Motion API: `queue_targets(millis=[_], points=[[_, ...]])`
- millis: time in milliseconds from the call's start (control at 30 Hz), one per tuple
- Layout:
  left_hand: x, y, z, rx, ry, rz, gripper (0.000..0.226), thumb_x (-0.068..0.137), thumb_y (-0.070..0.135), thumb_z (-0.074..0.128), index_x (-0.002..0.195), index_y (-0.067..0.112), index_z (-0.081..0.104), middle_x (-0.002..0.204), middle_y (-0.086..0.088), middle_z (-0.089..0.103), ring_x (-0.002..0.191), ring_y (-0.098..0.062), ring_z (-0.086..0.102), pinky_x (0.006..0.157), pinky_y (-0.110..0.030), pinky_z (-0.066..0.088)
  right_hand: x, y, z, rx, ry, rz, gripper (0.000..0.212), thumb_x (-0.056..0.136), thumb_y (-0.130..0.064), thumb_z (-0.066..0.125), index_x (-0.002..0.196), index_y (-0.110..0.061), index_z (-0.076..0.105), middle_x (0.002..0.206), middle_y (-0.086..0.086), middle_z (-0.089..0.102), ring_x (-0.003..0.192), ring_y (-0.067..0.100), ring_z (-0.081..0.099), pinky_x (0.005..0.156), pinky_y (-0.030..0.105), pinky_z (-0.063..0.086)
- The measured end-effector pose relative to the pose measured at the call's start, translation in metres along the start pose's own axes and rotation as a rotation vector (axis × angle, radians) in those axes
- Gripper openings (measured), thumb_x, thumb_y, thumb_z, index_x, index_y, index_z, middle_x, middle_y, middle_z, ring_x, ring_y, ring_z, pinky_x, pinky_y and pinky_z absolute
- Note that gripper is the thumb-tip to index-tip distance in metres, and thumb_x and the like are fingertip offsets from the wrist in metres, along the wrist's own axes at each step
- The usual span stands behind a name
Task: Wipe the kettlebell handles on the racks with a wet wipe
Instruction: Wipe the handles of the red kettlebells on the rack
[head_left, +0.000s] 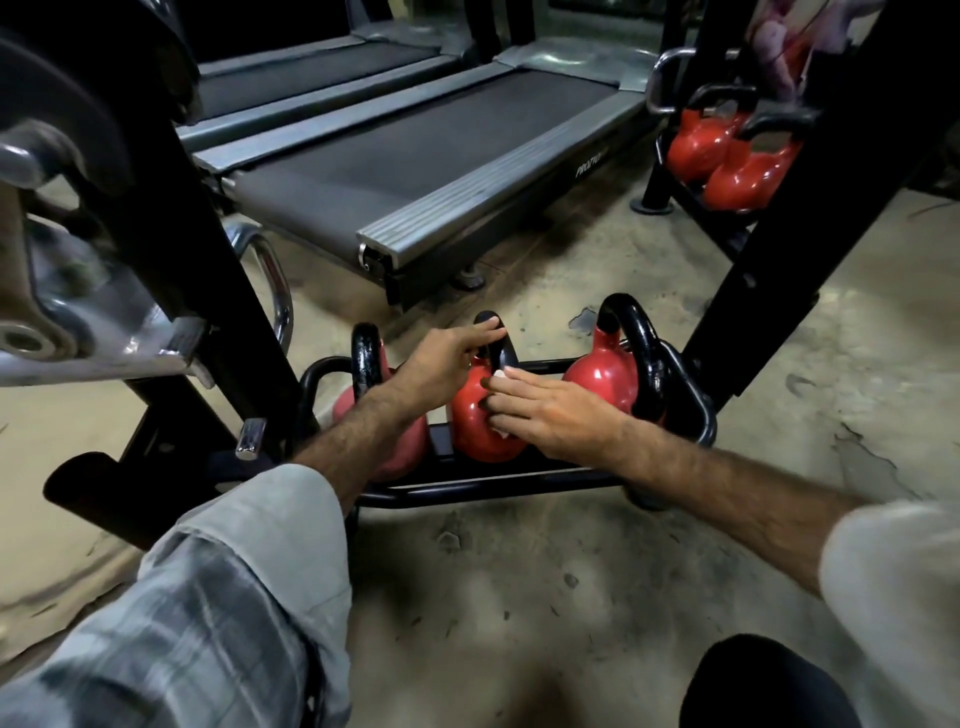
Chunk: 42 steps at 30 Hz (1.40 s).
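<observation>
Three red kettlebells with black handles sit on a low black rack (519, 483). My left hand (441, 364) grips the top of the middle kettlebell's black handle (491, 325). My right hand (550, 415) holds a white wet wipe (501, 375) against the lower part of that handle and the red body of the middle kettlebell (475, 431). The left kettlebell (366, 353) is partly hidden behind my left forearm. To the right stands the right kettlebell (602, 376), untouched.
A second rack with two red kettlebells (727, 161) stands at the far right. Two treadmills (415, 150) lie behind. Black frame posts rise at the left (171, 208) and right (810, 208). Bare concrete floor (519, 597) lies in front.
</observation>
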<state>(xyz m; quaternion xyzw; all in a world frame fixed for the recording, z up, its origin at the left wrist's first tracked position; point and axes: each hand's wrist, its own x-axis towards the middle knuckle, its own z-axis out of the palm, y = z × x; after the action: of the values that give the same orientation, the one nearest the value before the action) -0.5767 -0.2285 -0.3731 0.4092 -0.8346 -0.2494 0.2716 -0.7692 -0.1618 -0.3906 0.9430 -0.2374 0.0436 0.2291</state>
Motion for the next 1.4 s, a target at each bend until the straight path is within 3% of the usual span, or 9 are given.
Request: queue_targets(millis=[200, 367, 467, 633, 767, 833, 933, 1267, 1400], points=[[0.000, -0.017, 0.012, -0.297, 0.026, -0.135, 0.046, 0.090, -0.005, 0.047, 0.124, 0.022, 0.061, 0.139, 0.010, 0.050, 0.133, 0.000, 0.039, 0.113, -0.032, 0.034, 0.002, -0.036, 0.010, 0.464, 0.287, 0.691, 0.050, 0.094, 0.001, 0.052, 0.143, -0.008, 0.045, 0.151, 0.012, 0.040, 0.139, 0.024, 0.041, 0.108, 0.037, 0.044], [-0.003, -0.015, 0.018, -0.332, 0.067, -0.175, 0.050, 0.087, -0.004, 0.046, 0.127, 0.023, 0.058, 0.138, 0.013, 0.051, 0.131, 0.001, 0.041, 0.114, -0.033, 0.032, 0.024, -0.044, -0.007, 0.919, 0.332, 1.300, 0.040, 0.104, -0.032, 0.038, 0.143, -0.028, 0.046, 0.116, 0.010, 0.070, 0.103, 0.028, 0.065, 0.086, 0.028, 0.044], [-0.016, 0.001, 0.017, -0.237, 0.140, -0.144, 0.045, 0.088, -0.003, 0.049, 0.128, 0.016, 0.058, 0.135, 0.002, 0.056, 0.128, -0.008, 0.048, 0.111, -0.026, 0.035, 0.037, -0.023, -0.014, 1.075, 0.267, 1.422, 0.037, 0.103, -0.040, 0.039, 0.135, -0.033, 0.055, 0.121, 0.005, 0.069, 0.114, 0.022, 0.061, 0.090, 0.027, 0.044], [-0.052, 0.014, 0.014, 0.161, -0.021, 0.099, 0.055, 0.088, -0.005, 0.046, 0.140, 0.012, 0.044, 0.152, -0.005, 0.032, 0.132, -0.021, 0.045, 0.109, -0.026, 0.037, 0.047, 0.030, 0.001, 1.241, 0.235, 1.334, 0.032, 0.097, -0.025, 0.055, 0.128, -0.024, 0.063, 0.124, -0.003, 0.067, 0.117, 0.013, 0.061, 0.100, 0.026, 0.046], [-0.065, 0.018, 0.011, 0.390, -0.096, 0.229, 0.062, 0.086, -0.005, 0.048, 0.144, 0.010, 0.035, 0.157, -0.004, 0.020, 0.133, -0.024, 0.043, 0.095, -0.035, 0.050, 0.042, 0.041, -0.006, 1.215, 0.245, 1.202, 0.024, 0.092, -0.015, 0.064, 0.114, -0.018, 0.073, 0.107, -0.010, 0.070, 0.096, 0.001, 0.067, 0.081, 0.009, 0.050], [-0.067, 0.017, 0.012, 0.433, -0.142, 0.316, 0.067, 0.083, -0.009, 0.048, 0.145, 0.009, 0.033, 0.157, -0.007, 0.018, 0.141, -0.022, 0.029, 0.107, -0.032, 0.040, 0.034, 0.032, -0.014, 1.076, 0.274, 1.145, 0.020, 0.090, -0.013, 0.067, 0.108, -0.016, 0.075, 0.104, -0.009, 0.072, 0.094, -0.005, 0.065, 0.082, 0.005, 0.048], [-0.067, 0.015, 0.012, 0.479, -0.177, 0.335, 0.071, 0.083, -0.009, 0.047, 0.148, 0.013, 0.027, 0.158, -0.004, 0.011, 0.145, -0.019, 0.015, 0.112, -0.031, 0.034, 0.021, 0.020, -0.014, 0.934, 0.336, 1.027, 0.014, 0.085, -0.013, 0.071, 0.097, -0.018, 0.077, 0.098, -0.008, 0.075, 0.094, -0.002, 0.067, 0.090, 0.020, 0.052], [-0.063, 0.020, 0.009, 0.440, -0.133, 0.289, 0.058, 0.088, -0.002, 0.043, 0.144, 0.013, 0.038, 0.156, -0.003, 0.023, 0.144, -0.018, 0.021, 0.115, -0.023, 0.019, 0.070, 0.065, -0.014, 0.747, 0.148, 0.979, 0.017, 0.082, -0.019, 0.075, 0.098, -0.013, 0.079, 0.094, 0.005, 0.075, 0.078, -0.002, 0.056, 0.063, -0.005, 0.032], [-0.063, 0.023, 0.010, 0.427, -0.114, 0.308, 0.056, 0.086, -0.004, 0.044, 0.140, 0.011, 0.043, 0.154, -0.006, 0.028, 0.144, -0.019, 0.021, 0.117, -0.025, 0.018, 0.043, 0.058, -0.019, 0.804, 0.097, 0.972, 0.017, 0.086, -0.017, 0.072, 0.102, -0.015, 0.077, 0.099, 0.004, 0.075, 0.091, 0.006, 0.066, 0.075, 0.003, 0.043]])
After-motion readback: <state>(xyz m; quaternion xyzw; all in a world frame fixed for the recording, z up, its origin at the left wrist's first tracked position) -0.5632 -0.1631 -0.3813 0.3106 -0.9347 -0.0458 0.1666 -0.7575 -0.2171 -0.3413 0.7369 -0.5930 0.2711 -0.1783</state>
